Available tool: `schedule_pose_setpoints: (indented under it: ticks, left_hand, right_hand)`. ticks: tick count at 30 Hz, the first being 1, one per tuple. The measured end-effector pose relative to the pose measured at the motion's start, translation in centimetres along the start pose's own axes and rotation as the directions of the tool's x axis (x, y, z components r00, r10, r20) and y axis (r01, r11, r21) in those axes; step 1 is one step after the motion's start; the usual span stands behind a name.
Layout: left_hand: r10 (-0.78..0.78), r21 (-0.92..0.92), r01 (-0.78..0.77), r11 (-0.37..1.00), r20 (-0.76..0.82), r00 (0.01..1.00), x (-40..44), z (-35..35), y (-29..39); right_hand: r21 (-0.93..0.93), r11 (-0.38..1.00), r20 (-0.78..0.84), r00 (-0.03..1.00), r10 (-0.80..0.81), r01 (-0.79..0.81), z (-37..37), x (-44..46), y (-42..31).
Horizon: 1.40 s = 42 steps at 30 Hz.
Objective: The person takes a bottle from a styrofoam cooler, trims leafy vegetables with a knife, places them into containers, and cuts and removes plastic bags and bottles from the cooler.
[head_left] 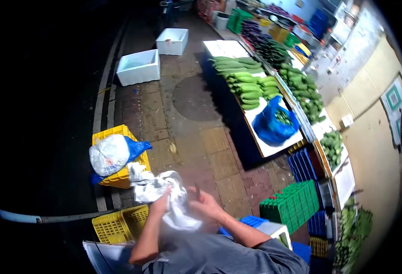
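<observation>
A crumpled white sheet [153, 186], cloth or thin plastic, hangs in front of my body. My left hand [163, 203] is closed around its near side. Close by on the right, my right hand [205, 206] has its fingers drawn together beside the sheet's edge. Something narrow and dark shows at those fingertips, too blurred to name. Beyond the sheet, a yellow crate [141, 160] carries a stuffed white plastic bag [110, 155] and a blue plastic bag [136, 148].
Right of the walkway stands a white-topped stall table [274, 148] with green gourds [246, 86] and a blue bag [274, 125]. A green crate [292, 205] and yellow baskets [112, 227] flank me. White foam boxes [139, 68] sit farther ahead on the paving.
</observation>
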<state>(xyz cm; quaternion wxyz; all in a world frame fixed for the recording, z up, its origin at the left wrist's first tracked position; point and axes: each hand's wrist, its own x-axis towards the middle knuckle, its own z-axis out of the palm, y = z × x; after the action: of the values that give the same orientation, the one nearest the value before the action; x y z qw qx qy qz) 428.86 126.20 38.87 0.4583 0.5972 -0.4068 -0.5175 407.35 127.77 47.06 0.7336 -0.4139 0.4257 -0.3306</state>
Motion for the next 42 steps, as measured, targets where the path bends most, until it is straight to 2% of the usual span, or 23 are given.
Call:
schedule_pose_setpoints:
  ticks: [1,2,4,5,6,9,10,14,15,17,18,21,22,23,25,26,27,30,33,37,38,41,42]
  left_hand:
    - [0.026,0.079,-0.025,0.997,-0.012,1.0,2.9,0.6,0.3]
    - [0.053,0.157,-0.048,0.986,-0.024,0.998,5.8,1.2,0.5]
    - [-0.028,0.089,0.033,0.996,-0.059,0.998,9.3,2.6,5.8]
    - [0.144,0.084,-0.135,0.987,-0.12,0.982,11.5,3.2,8.3]
    - [0.13,0.097,-0.119,0.988,-0.113,0.985,13.9,3.3,9.4]
    - [-0.023,0.06,0.027,0.998,-0.061,0.998,18.9,5.2,12.2]
    - [-0.194,0.047,0.192,0.98,0.028,0.981,21.2,5.5,13.0]
    - [-0.177,-0.387,0.269,0.882,0.258,0.95,29.7,9.1,12.8]
    - [-0.273,-0.326,0.396,0.859,0.361,0.891,32.1,9.4,13.9]
    - [-0.205,-0.268,0.307,0.913,0.349,0.914,36.4,10.6,13.1]
    - [-0.375,-0.294,0.529,0.796,0.445,0.813,39.0,11.3,13.1]
    - [-0.211,-0.112,0.257,0.96,0.313,0.926,46.3,12.8,11.1]
    - [-0.306,0.226,0.282,0.933,0.079,0.949,47.8,13.2,12.5]
    - [-0.302,-0.193,0.313,0.93,0.084,0.95,49.5,13.5,14.3]
    - [-0.082,-0.309,0.074,0.948,-0.013,0.997,53.8,14.3,17.0]
    - [0.039,-0.25,-0.04,0.967,-0.011,0.999,56.3,14.2,16.9]
    - [-0.108,-0.248,0.088,0.965,-0.07,0.992,58.4,14.9,16.3]
    - [0.077,-0.142,-0.079,0.987,-0.017,0.997,64.5,17.7,19.9]
    - [-0.025,-0.056,0.026,0.998,0.016,1.0,71.4,18.9,22.0]
    - [-0.057,-0.363,0.092,0.927,0.106,0.993,81.9,20.2,24.6]
    - [-0.095,-0.442,0.105,0.891,0.044,0.994,85.7,20.7,19.8]
    - [-0.126,-0.343,0.211,0.915,0.254,0.959,94.2,20.0,22.4]
    - [-0.036,-0.333,0.124,0.935,0.26,0.965,97.1,20.4,21.4]
  right_hand:
    - [0.056,0.996,0.051,0.997,0.061,-0.064,0.1,2.2,-1.4]
    - [-0.285,0.952,-0.01,0.993,-0.118,0.111,0.5,5.3,-1.8]
    - [-0.332,0.936,0.038,0.993,-0.109,0.116,1.0,9.4,-4.1]
    - [-0.359,0.923,0.06,0.99,-0.126,0.139,0.8,12.0,-5.6]
    - [-0.332,0.918,0.059,0.976,-0.209,0.217,0.3,14.4,-6.2]
    - [-0.405,0.909,-0.067,0.989,-0.133,0.095,-2.5,18.6,-8.7]
    - [-0.387,0.92,-0.125,0.985,-0.116,0.059,-3.4,20.4,-9.2]
    - [-0.046,0.998,-0.233,0.971,-0.053,0.044,-10.1,27.6,-10.6]
    - [-0.036,0.999,-0.254,0.967,-0.033,0.025,-12.3,29.4,-11.4]
    - [0.085,0.995,-0.275,0.961,-0.029,0.054,-15.7,32.3,-13.9]
    - [0.087,0.995,-0.294,0.955,-0.022,0.05,-18.2,34.5,-14.6]
    - [0.057,0.998,-0.328,0.945,-0.001,0.021,-25.5,41.1,-16.3]
    - [0.054,0.998,-0.324,0.945,0.038,-0.022,-26.5,42.2,-18.3]
    - [0.047,0.998,-0.319,0.946,0.059,-0.047,-28.1,43.9,-20.5]
    - [0.022,0.999,-0.287,0.957,0.035,-0.03,-30.5,47.4,-24.0]
    - [0.034,0.998,-0.276,0.959,0.056,-0.049,-31.2,49.2,-25.4]
    - [0.04,0.997,-0.267,0.96,0.079,-0.07,-32.5,50.6,-26.9]
    - [0.111,0.988,-0.153,0.98,0.124,-0.107,-34.7,55.9,-29.7]
    - [0.055,0.989,-0.07,0.987,0.144,-0.14,-38.8,62.0,-28.3]
    - [-0.034,0.985,0.003,0.986,0.167,-0.167,-39.5,70.1,-35.5]
    - [-0.013,0.985,0.03,0.984,0.173,-0.173,-39.7,72.9,-37.3]
    - [-0.077,0.98,-0.018,0.983,0.184,-0.185,-41.1,80.9,-41.1]
    - [-0.03,0.979,-0.013,0.979,0.203,-0.204,-41.3,83.4,-42.5]
